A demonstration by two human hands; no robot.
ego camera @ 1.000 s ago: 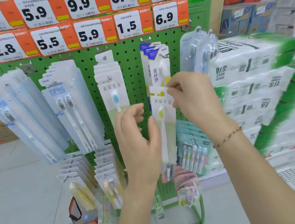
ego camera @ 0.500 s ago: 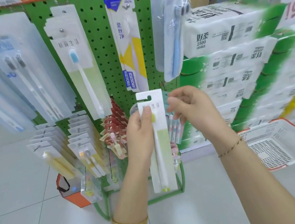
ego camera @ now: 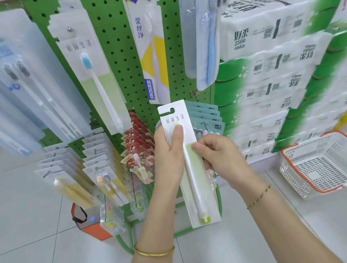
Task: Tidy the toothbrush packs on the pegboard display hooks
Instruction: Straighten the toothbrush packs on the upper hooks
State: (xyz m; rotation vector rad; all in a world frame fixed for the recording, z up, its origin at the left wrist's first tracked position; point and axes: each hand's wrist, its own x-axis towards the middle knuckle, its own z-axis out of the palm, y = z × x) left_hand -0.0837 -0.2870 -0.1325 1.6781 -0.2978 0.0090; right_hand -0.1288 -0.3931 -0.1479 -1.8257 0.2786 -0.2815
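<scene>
left hand (ego camera: 169, 155) grips the green-and-white toothbrush pack (ego camera: 201, 191) (thumb across its front), right hand (ego camera: 220, 158) pinches its right edge; it is held upright before the pegboard (ego camera: 117, 49) at 12 o'clock. white basket (ego camera: 295, 177) on the floor at 3 o'clock.
</scene>
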